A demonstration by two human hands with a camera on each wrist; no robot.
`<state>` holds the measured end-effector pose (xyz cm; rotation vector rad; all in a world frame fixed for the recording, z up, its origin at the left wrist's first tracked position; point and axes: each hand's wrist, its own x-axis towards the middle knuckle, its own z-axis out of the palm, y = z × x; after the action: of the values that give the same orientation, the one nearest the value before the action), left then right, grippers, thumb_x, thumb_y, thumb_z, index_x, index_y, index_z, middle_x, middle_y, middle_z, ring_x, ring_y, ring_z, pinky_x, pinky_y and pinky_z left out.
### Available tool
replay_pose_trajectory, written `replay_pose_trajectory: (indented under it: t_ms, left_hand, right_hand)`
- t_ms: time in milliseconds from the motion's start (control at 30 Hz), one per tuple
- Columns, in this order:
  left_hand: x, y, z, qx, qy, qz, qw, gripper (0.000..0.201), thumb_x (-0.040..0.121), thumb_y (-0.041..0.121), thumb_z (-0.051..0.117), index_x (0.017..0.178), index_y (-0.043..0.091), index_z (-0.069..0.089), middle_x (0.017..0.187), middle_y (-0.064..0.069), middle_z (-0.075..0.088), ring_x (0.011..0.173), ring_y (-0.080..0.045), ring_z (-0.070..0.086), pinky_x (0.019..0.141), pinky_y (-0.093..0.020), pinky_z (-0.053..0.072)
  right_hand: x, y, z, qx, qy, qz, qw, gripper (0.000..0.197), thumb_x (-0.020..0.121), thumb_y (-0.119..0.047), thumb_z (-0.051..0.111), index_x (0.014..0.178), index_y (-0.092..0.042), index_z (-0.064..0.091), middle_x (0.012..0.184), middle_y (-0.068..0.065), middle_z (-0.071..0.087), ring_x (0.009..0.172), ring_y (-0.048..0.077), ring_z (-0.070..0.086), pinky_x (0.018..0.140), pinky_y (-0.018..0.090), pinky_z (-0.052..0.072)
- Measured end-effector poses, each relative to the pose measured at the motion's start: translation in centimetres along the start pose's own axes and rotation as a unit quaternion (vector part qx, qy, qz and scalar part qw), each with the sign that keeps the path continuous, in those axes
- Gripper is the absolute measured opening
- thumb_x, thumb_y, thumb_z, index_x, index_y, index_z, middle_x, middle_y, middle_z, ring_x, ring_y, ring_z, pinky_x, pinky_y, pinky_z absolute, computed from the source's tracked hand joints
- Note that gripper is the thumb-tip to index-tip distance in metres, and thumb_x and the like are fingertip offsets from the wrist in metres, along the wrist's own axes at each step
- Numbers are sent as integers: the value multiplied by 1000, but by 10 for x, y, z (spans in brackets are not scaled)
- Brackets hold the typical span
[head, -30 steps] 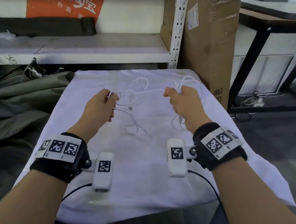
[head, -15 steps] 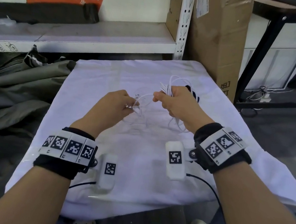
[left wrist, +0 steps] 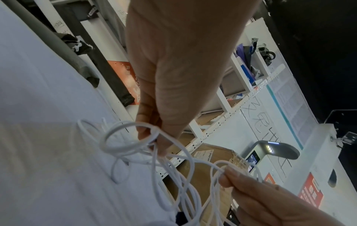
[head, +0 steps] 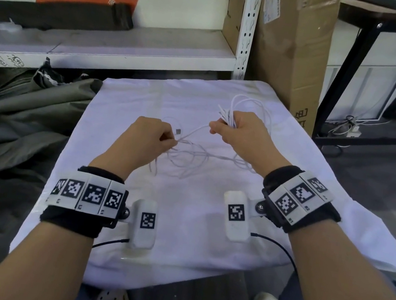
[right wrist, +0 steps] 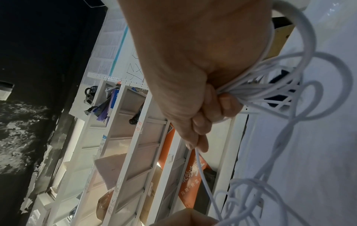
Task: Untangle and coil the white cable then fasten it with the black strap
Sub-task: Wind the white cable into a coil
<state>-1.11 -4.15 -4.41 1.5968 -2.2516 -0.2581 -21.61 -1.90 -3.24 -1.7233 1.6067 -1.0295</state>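
Observation:
The white cable [head: 190, 159] lies partly in tangled loops on the white cloth [head: 182, 212] between my hands. My right hand [head: 214, 128] grips a bunch of gathered loops [right wrist: 257, 91] in its fist, while its thumb and forefinger pinch one strand [right wrist: 199, 160]. My left hand [head: 171, 141] pinches a strand [left wrist: 154, 137] just below the cable's plug [head: 178, 130]. A dark piece, probably the black strap [right wrist: 280, 87], shows behind the loops in the right wrist view. The head view hides it.
A tall cardboard box [head: 293, 48] stands at the cloth's back right corner, beside a white metal shelf [head: 130, 45]. Grey-green fabric [head: 14, 121] is heaped on the left. A black-framed table [head: 359, 71] is on the right.
Over the last second my hands have come closer together, the left one moving right. The strap seen beside my right hand half a second ago is out of the head view.

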Motion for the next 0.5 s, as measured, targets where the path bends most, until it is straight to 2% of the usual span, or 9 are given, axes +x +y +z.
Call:
replay_pose_trajectory:
  t_ms: [67,100,200,267,333,400,500]
  left_hand:
    - [1,-3,0,-18,-3,2,1000,13,89,24,62,82,13,66,82,4,52,80,-16,52,63,-19,35]
    - [2,-5,-1,-31,-9,5,999,14,90,25,61,82,15,64,86,4,51,82,-15,50,66,-18,36]
    - [0,-5,-3,-114,-26,-2,993,17,95,29,54,80,21,56,105,9,58,97,-14,50,82,-27,39]
    - [-3,-1,-4,-191,-36,-22,981,20,98,28,48,78,23,49,108,19,59,95,-11,54,76,-26,39]
    - [-6,3,-5,-225,-41,-44,973,19,100,28,43,83,18,47,92,25,60,78,-6,54,63,-24,37]
    - [-8,4,-5,-203,-45,-46,977,19,101,30,40,89,16,45,78,20,62,64,-8,49,55,-25,34]
    - [-9,4,-4,-168,-73,-25,983,14,99,30,45,90,19,47,87,16,66,64,3,59,48,-18,35]
  right_hand:
    - [0,0,-3,-22,3,-8,1000,23,90,-30,61,80,-10,68,70,2,59,67,18,55,63,28,44]
    - [1,0,-4,-33,9,-11,999,24,90,-30,61,81,-9,68,72,6,60,68,20,55,65,31,45]
    - [1,3,-9,-49,32,-14,998,25,89,-29,61,78,-7,65,80,16,66,63,20,52,63,33,44]
    - [2,5,-10,-60,40,-16,997,29,89,-28,61,82,0,65,72,11,64,56,15,47,59,30,41]
    - [2,7,-8,-74,45,-18,996,29,90,-28,60,86,1,66,60,0,53,52,10,43,55,25,36]
    - [3,8,-7,-77,48,-20,996,30,90,-28,60,87,2,66,58,-3,48,52,10,42,56,24,36]
    - [4,10,-5,-86,54,-26,994,33,90,-28,59,87,4,64,57,-3,46,53,12,41,62,27,37]
